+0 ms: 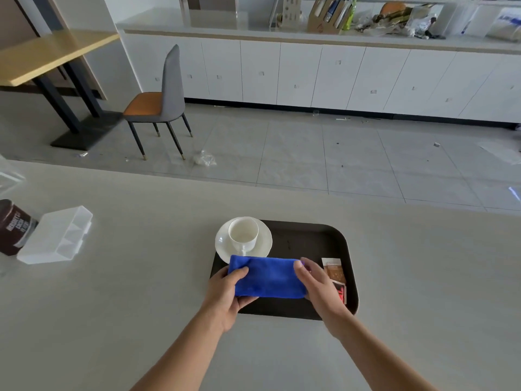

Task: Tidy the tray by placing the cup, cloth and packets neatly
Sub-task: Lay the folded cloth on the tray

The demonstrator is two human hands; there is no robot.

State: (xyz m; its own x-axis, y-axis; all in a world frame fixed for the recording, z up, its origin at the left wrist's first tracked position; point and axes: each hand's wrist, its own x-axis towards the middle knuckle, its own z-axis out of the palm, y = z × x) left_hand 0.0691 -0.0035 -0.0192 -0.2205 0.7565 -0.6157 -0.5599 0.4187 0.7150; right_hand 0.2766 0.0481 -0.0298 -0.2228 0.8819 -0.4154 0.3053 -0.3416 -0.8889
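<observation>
A dark tray (307,238) lies on the pale counter in front of me. At its back left corner a white cup (243,233) stands on a white saucer (263,244). A folded blue cloth (267,275) stretches across the tray's front. My left hand (228,292) grips the cloth's left end, thumb on top. My right hand (318,286) holds the right end. At the tray's right side lie a brown packet (334,270) and a red packet (341,293), partly hidden behind my right hand.
On the counter at the far left stand a dark brown can (14,227) and a clear plastic box (56,235). Beyond the counter's far edge are a tiled floor, a grey chair (160,103) and white cabinets.
</observation>
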